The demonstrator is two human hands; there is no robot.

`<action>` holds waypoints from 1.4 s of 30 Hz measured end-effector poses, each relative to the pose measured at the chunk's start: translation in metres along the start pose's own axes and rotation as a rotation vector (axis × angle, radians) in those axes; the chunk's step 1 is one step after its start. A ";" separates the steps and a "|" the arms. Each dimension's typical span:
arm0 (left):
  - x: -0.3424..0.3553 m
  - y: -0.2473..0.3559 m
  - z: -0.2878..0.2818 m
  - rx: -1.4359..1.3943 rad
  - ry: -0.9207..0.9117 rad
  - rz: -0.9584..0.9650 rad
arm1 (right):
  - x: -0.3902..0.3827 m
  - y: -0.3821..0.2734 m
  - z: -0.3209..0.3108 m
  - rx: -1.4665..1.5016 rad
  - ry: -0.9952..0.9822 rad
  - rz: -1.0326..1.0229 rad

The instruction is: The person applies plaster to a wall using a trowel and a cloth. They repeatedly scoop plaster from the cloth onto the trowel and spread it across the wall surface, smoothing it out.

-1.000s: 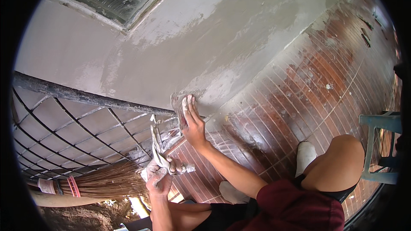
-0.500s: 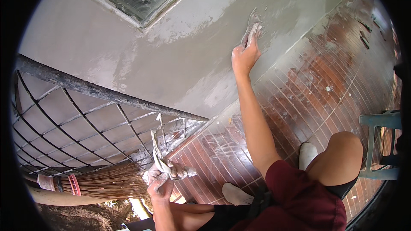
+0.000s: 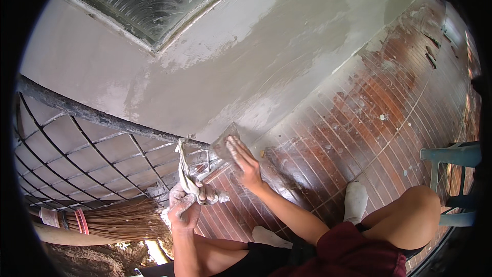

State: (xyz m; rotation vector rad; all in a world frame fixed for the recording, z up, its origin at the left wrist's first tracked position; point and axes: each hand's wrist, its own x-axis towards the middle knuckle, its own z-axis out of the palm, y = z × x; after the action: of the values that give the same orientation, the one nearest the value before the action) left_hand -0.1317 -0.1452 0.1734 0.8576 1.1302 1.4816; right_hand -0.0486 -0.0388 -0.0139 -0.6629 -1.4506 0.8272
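My left hand (image 3: pixel 185 205), smeared with white paste, is closed around a crumpled, pale, paste-coated bundle (image 3: pixel 183 166) that looks like cloth or plastic; I cannot tell which. To its upper right, my right hand (image 3: pixel 246 161) grips a thin flat scraper (image 3: pixel 223 146), fingers stretched along its back, near the bottom of the plastered wall (image 3: pixel 241 51). The wall shows damp grey and lighter patches below a streaked glass window (image 3: pixel 159 0). Just left of both hands is a black metal grille (image 3: pixel 92 149) with paste splashes.
A twig broom (image 3: pixel 128 218) lies below the grille at lower left. Red tiled flooring (image 3: pixel 359 113), splattered with white, runs along the wall. A blue-grey plastic stool (image 3: pixel 451 152) stands at far right, and several small dark pieces (image 3: pixel 430 59) lie toward the back. My socked feet and bent knees are at the bottom.
My right hand and scraper swept up and rightward along the wall half a second ago and are now back down near my left hand, which has shifted slightly left with its bundle.
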 end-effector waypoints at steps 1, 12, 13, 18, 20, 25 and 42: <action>-0.001 0.002 0.004 -0.006 -0.001 0.008 | 0.005 -0.003 -0.013 0.031 0.168 0.045; -0.016 0.007 -0.012 -0.032 0.053 0.056 | 0.240 0.023 -0.115 -0.191 0.503 0.140; -0.019 0.008 -0.015 -0.038 0.065 0.061 | 0.234 0.017 -0.097 -0.168 0.495 0.121; -0.037 0.014 -0.023 -0.051 0.082 0.095 | 0.167 -0.004 -0.003 -0.271 0.434 -0.167; -0.044 0.018 -0.025 -0.069 0.067 0.092 | 0.135 -0.004 0.020 -0.266 0.329 -0.211; -0.052 0.022 -0.028 -0.056 0.062 0.113 | 0.050 0.012 0.054 -0.250 0.009 -0.351; -0.044 0.015 -0.030 -0.090 0.083 0.089 | 0.141 0.046 -0.014 -0.277 0.537 0.072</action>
State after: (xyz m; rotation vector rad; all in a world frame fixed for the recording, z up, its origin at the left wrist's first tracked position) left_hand -0.1547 -0.1949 0.1813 0.7995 1.0892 1.6414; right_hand -0.0467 0.1038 0.0303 -1.0611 -1.0584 0.4516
